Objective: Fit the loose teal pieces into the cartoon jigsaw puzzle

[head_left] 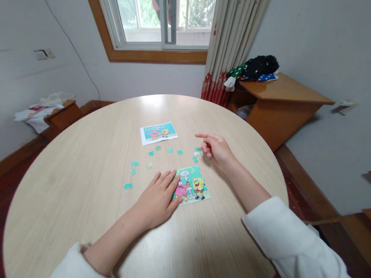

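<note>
A partly assembled jigsaw puzzle (197, 187) with cartoon figures on turquoise lies flat on the round table. My left hand (161, 197) rests open over its left edge, fingers spread, the fingertips covering part of the picture. To the right and slightly beyond the puzzle is my right hand (216, 151). Its index finger points left while the other fingers curl loosely beside loose puzzle pieces (195, 159); no held piece is visible. More loose pieces (134, 164) are scattered left of and beyond the puzzle. Farther back lies a printed reference picture (160, 132) with similar figures.
The round wooden table (75, 181) reaches toward a window (162, 14) and a patterned curtain (229, 28). Dark cloth (260, 66) lies on a wooden cabinet (282, 94) at right. Papers (45, 109) sit on a low wooden piece at left.
</note>
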A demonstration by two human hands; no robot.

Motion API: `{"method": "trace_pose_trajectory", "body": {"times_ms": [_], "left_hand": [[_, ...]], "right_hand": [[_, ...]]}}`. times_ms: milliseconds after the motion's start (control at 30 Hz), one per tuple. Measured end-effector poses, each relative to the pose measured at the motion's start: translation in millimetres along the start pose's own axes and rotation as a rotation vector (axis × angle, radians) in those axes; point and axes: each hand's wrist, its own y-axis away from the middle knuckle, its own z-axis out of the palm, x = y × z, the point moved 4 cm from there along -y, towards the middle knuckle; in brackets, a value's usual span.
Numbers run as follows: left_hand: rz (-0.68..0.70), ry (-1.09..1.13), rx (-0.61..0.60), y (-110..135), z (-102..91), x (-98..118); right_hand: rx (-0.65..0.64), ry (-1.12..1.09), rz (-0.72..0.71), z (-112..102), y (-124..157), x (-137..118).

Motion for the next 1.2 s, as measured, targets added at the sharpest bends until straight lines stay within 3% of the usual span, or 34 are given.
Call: {"method": "trace_pose_trajectory", "body": {"times_ms": [333,500,700,1000,1200], "left_hand": [[0.014,0.034,0.065,-1,-4.6,-1],[0.076,0.011,0.088,0,-8.0,15],[0.134,0.016,0.015,0,3.9,34],[0.091,0.030,0.010,10,-10.1,25],[0.105,0.076,0.101,8,-12.6,18]], "right_hand": [[0.025,0.018,0.015,-4,-1,1],[0.020,0.019,0.007,-4,-1,2],[0.004,0.028,0.016,-2,-1,3],[-0.026,0.044,0.039,-2,-1,4],[-0.037,0.060,0.058,-2,-1,3]]}}
